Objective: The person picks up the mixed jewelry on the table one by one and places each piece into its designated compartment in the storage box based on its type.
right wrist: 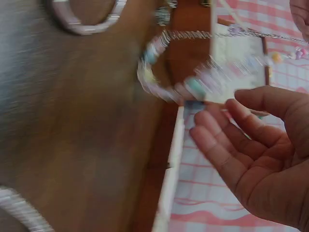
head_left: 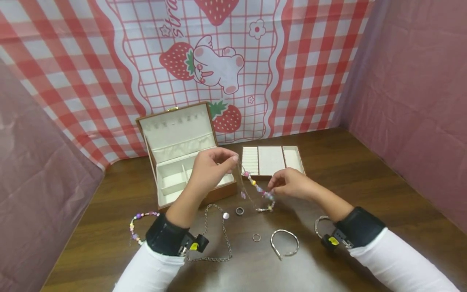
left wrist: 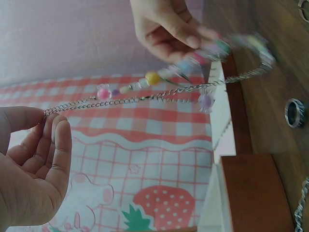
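Beaded strand (head_left: 259, 189) pink, yellow and blue; backdrop (head_left: 255, 73) red-and-white checked, strawberry-printed; table (head_left: 328, 162) brown

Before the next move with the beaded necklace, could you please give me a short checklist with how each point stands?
1. Left hand secures the beaded necklace: ok; it pinches the end of its chain.
2. Right hand grips the beads: not ok; its fingers are close by, not closed on them.
3. Necklace free of tangles: cannot tell; part of it is blurred in both wrist views.
4. Jewelry box open: ok; its lid stands raised.
5. Tray out of the box: ok; it sits on the table beside it.
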`<state>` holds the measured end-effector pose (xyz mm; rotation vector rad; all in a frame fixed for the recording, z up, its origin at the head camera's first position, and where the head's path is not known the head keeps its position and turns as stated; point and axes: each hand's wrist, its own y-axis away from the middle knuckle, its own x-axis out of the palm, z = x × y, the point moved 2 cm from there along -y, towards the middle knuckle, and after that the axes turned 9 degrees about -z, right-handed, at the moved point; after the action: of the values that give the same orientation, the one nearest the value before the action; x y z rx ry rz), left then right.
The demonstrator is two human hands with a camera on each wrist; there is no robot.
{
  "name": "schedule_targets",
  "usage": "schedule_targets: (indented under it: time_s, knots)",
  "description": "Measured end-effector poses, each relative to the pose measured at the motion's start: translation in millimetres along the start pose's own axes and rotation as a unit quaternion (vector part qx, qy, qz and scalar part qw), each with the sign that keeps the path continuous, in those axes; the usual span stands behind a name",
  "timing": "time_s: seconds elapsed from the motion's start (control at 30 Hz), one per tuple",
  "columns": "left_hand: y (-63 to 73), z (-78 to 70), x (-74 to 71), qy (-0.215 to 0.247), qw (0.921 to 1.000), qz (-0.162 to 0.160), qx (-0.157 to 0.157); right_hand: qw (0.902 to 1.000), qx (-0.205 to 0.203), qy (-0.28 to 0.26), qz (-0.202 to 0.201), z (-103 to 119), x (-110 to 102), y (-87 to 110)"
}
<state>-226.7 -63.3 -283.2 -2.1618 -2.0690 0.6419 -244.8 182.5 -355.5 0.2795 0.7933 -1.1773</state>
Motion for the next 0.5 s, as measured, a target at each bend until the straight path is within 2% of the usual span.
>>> schedule_targets:
  time_s: [0.1,0.23,0.33,0.5]
  knots:
    - [-1.6,-6.5,6.2,-0.007,0.9998,0.011,0.011,0.9987,-0.039,0.017,-0.027,19.3,-7.7,-7.3]
    - [-2.0,-13.1,10.4,-0.012,0.9997,0.018,0.012,0.9939,-0.046,-0.075,-0.067,57.7,-22.4,-17.1]
    - [-2.4,-16.4,10.7,-0.013,0.9996,0.020,0.016,0.9880,-0.047,-0.132,-0.066,83.1,-29.0,-21.8]
    - [-3.0,-20.4,6.1,-0.016,0.9994,0.012,0.030,0.9886,-0.029,-0.142,-0.040,105.5,-27.8,-28.6]
